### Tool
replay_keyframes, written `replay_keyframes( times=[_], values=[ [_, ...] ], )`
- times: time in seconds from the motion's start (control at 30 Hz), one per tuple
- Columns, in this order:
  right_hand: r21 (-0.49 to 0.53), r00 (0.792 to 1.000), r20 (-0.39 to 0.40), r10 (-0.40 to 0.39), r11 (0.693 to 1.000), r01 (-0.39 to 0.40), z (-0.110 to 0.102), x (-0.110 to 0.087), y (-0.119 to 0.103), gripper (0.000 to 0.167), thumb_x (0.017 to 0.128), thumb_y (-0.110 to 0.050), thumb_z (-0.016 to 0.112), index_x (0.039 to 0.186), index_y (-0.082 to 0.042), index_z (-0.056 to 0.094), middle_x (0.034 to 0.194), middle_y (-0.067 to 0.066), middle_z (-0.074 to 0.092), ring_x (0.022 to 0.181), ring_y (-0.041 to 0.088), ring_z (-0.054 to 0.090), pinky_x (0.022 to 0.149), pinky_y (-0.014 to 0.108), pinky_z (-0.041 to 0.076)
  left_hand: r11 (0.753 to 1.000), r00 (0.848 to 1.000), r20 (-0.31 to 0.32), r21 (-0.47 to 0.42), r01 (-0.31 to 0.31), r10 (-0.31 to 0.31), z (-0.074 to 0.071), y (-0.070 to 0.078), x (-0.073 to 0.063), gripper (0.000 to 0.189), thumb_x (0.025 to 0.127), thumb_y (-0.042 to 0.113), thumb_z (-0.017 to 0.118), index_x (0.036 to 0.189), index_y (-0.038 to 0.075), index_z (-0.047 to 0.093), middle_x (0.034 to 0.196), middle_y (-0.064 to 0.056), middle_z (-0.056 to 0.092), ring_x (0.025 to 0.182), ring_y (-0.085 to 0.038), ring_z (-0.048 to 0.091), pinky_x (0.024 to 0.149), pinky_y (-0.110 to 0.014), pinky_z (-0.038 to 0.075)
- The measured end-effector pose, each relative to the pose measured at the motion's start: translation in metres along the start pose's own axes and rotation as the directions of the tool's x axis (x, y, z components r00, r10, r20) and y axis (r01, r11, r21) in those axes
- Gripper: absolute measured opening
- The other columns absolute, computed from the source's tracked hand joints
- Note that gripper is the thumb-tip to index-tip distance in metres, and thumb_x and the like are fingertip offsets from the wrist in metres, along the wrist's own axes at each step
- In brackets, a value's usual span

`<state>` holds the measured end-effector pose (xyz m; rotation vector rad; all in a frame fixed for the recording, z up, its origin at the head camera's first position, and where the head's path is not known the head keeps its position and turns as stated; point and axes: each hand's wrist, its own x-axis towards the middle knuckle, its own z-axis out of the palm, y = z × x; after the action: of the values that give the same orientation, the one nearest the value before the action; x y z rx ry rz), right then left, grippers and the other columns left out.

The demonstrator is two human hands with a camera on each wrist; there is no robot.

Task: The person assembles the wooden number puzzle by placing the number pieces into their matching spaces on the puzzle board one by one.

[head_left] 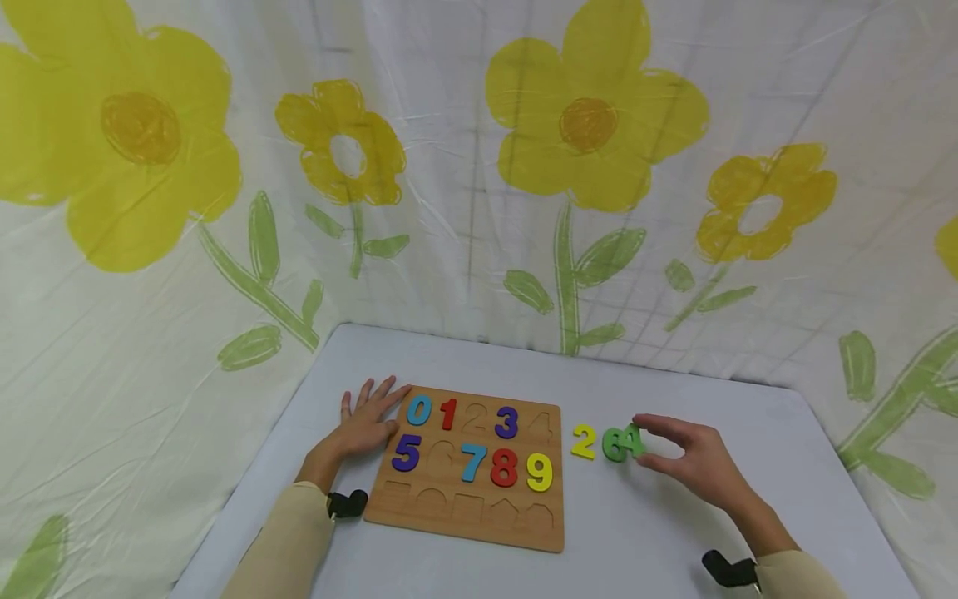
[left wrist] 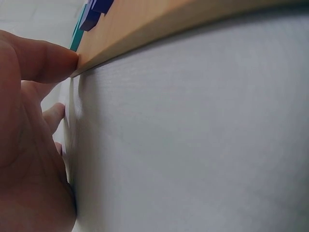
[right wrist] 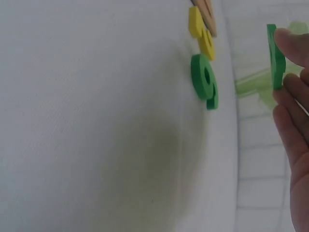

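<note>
A wooden number board (head_left: 441, 532) lies on the white table, with several coloured digits in its recesses. The recesses for 2, 4 and 6 show bare wood, as does the bottom row of shapes. My left hand (head_left: 364, 426) rests at the board's left edge, fingers spread; in the left wrist view the thumb (left wrist: 48, 60) touches the board's side. My right hand (head_left: 699, 462) pinches a green number 4 (head_left: 633, 440) between thumb and fingers, held above the table in the right wrist view. Below it lies a green number 6 (right wrist: 203, 77), beside a yellow number 2 (head_left: 584, 442).
The white table (head_left: 636, 541) runs back to a hanging white cloth (head_left: 434, 274) printed with yellow flowers. Black wrist-camera mounts (head_left: 729, 570) sit at both sleeves.
</note>
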<state>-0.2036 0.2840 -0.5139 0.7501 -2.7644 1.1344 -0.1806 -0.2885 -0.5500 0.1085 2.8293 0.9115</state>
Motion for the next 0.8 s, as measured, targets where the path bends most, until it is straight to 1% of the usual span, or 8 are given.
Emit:
replay_keyframes(
  times=[0.03, 0.13, 0.27, 0.4, 0.47, 0.57, 0.8],
  values=[
    [-0.001, 1.000, 0.002, -0.013, 1.000, 0.013, 0.002, 0.002, -0.003, 0.059, 0.086, -0.029, 0.095, 0.140, -0.017, 0.075, 0.135, 0.001, 0.079, 0.124, 0.006, 0.073, 0.103, 0.003, 0.045, 1.000, 1.000, 0.000, 0.001, 0.000, 0.000, 0.000, 0.000, 0.000, 0.073, 0.100, 0.013, 0.056, 0.171, 0.013, 0.039, 0.183, -0.022, 0.017, 0.168, -0.055, -0.004, 0.124, -0.079, -0.017],
    [-0.007, 0.999, 0.000, -0.040, 0.999, 0.040, 0.007, 0.008, -0.010, 0.057, 0.087, -0.029, 0.094, 0.140, -0.017, 0.075, 0.135, -0.001, 0.079, 0.123, 0.012, 0.075, 0.104, 0.006, 0.046, 1.000, 1.000, -0.002, 0.004, -0.001, 0.001, 0.001, -0.001, 0.000, 0.072, 0.101, 0.013, 0.056, 0.171, 0.014, 0.039, 0.183, -0.022, 0.017, 0.167, -0.056, -0.004, 0.124, -0.079, -0.017],
    [-0.017, 0.997, -0.001, -0.073, 0.997, 0.073, 0.015, 0.016, -0.017, 0.056, 0.088, -0.029, 0.094, 0.140, -0.019, 0.076, 0.134, -0.001, 0.079, 0.122, 0.028, 0.077, 0.104, 0.011, 0.050, 1.000, 1.000, -0.004, 0.005, -0.001, 0.001, 0.001, -0.001, 0.000, 0.072, 0.101, 0.013, 0.056, 0.171, 0.014, 0.039, 0.183, -0.022, 0.017, 0.167, -0.056, -0.004, 0.124, -0.079, -0.017],
    [-0.030, 0.995, 0.005, -0.096, 0.995, 0.096, 0.022, 0.023, -0.022, 0.057, 0.087, -0.029, 0.094, 0.140, -0.020, 0.076, 0.135, -0.003, 0.079, 0.123, 0.023, 0.077, 0.104, 0.017, 0.054, 1.000, 1.000, -0.005, 0.005, -0.003, 0.003, 0.000, -0.001, 0.000, 0.072, 0.101, 0.013, 0.056, 0.171, 0.013, 0.039, 0.183, -0.022, 0.017, 0.167, -0.056, -0.004, 0.124, -0.079, -0.017],
    [-0.041, 0.994, 0.007, -0.110, 0.993, 0.111, 0.026, 0.026, -0.025, 0.056, 0.087, -0.028, 0.095, 0.139, -0.020, 0.076, 0.135, -0.004, 0.079, 0.123, 0.020, 0.076, 0.104, 0.022, 0.057, 1.000, 1.000, -0.006, 0.006, -0.002, 0.003, 0.000, -0.001, 0.000, 0.072, 0.101, 0.013, 0.056, 0.171, 0.013, 0.039, 0.182, -0.023, 0.017, 0.167, -0.056, -0.004, 0.124, -0.079, -0.017],
    [-0.049, 0.992, 0.012, -0.129, 0.990, 0.129, 0.032, 0.032, -0.030, 0.057, 0.086, -0.026, 0.095, 0.139, -0.019, 0.076, 0.135, -0.005, 0.079, 0.124, 0.019, 0.076, 0.104, 0.031, 0.060, 1.000, 1.000, -0.008, 0.002, 0.000, 0.000, 0.000, 0.000, 0.000, 0.072, 0.100, 0.013, 0.056, 0.170, 0.013, 0.040, 0.182, -0.023, 0.018, 0.167, -0.056, -0.004, 0.124, -0.079, -0.017],
    [-0.027, 0.987, 0.042, -0.152, 0.988, 0.153, 0.047, 0.044, -0.038, 0.056, 0.087, -0.026, 0.094, 0.139, -0.015, 0.076, 0.136, -0.002, 0.079, 0.126, 0.023, 0.076, 0.103, 0.051, 0.062, 1.000, 1.000, -0.016, 0.001, -0.002, 0.002, 0.000, 0.000, -0.001, 0.073, 0.099, 0.013, 0.056, 0.170, 0.014, 0.040, 0.182, -0.023, 0.017, 0.167, -0.056, -0.003, 0.125, -0.079, -0.017]
  ],
)
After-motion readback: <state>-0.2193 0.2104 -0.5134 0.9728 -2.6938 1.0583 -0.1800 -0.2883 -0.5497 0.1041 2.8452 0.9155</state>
